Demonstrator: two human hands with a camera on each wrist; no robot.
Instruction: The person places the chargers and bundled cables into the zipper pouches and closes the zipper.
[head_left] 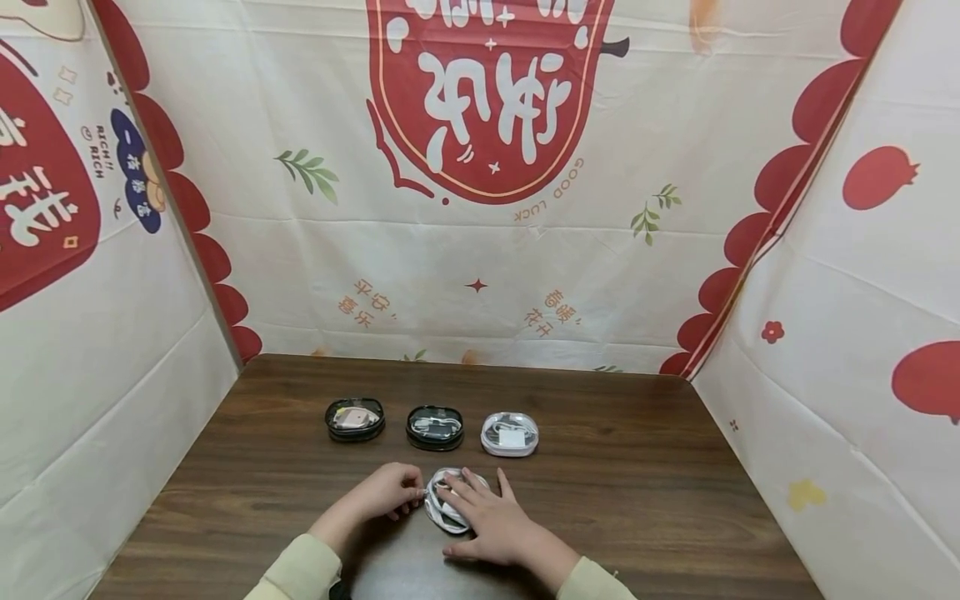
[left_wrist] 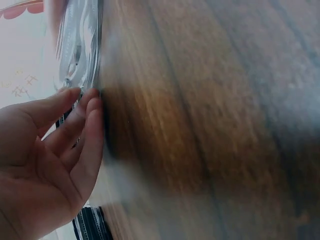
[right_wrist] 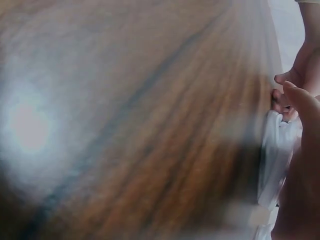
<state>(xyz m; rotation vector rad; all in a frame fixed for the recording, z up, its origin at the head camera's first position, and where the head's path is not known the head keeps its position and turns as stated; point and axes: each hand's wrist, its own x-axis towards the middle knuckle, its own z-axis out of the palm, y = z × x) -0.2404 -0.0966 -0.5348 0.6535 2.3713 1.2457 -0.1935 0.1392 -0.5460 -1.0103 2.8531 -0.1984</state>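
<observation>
A small oval clear zip case (head_left: 437, 507) with white trim lies near the front of the table, with a white cable and a charger visible inside. My right hand (head_left: 497, 527) rests over its right part with fingers spread, hiding much of the lid. At its left end, my left hand (head_left: 386, 490) pinches the edge between thumb and fingertips. In the left wrist view, the thumb and fingers of the left hand (left_wrist: 50, 155) meet at the end of the case (left_wrist: 82, 40), where a small zipper pull seems to be, mostly covered. The right wrist view shows the white-edged case (right_wrist: 275, 155) beside the right hand.
Behind the hands stand a black-trimmed case (head_left: 356, 420), another black-trimmed case (head_left: 435, 428) and a white-trimmed case (head_left: 510, 435) in a row, each with small contents. The brown wooden table (head_left: 637, 500) is enclosed by printed cloth walls (head_left: 480, 258).
</observation>
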